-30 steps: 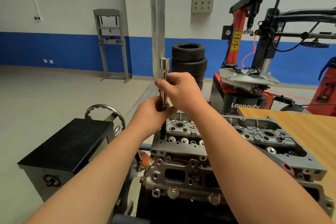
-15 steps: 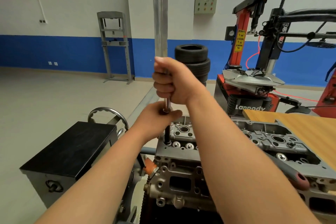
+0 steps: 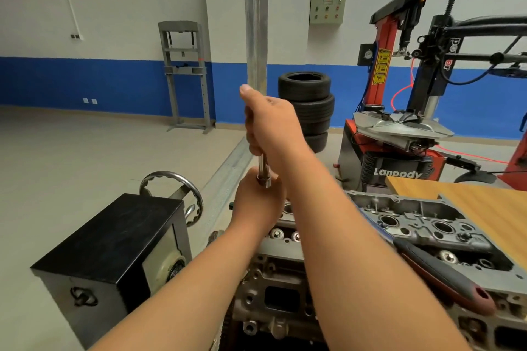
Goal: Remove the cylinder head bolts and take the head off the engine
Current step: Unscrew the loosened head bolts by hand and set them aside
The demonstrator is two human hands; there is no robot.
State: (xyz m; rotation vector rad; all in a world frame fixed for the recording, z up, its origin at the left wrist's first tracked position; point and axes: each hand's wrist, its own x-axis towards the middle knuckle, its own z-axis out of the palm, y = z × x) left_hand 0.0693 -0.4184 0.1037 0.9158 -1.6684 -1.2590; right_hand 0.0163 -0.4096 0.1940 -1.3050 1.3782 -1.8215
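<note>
A grey aluminium cylinder head (image 3: 427, 225) sits on the engine block (image 3: 273, 302) in front of me. A chrome socket extension (image 3: 261, 169) stands upright over the head's far left corner. My right hand (image 3: 271, 125) grips its upper part in a fist and hides the top end. My left hand (image 3: 258, 202) holds the lower part, just above the head. The bolt below it is hidden by my left hand.
A black and red tool handle (image 3: 445, 273) lies across the head at the right. A black box (image 3: 114, 239) with a chrome handwheel (image 3: 174, 188) stands at the left. A wooden tabletop (image 3: 484, 205) lies to the right; stacked tyres (image 3: 306, 105) and a tyre changer (image 3: 399, 128) stand behind.
My right hand slid up the extension and now covers its top, which stood bare a second ago. The left hand stays low on the shaft. The view moved closer.
</note>
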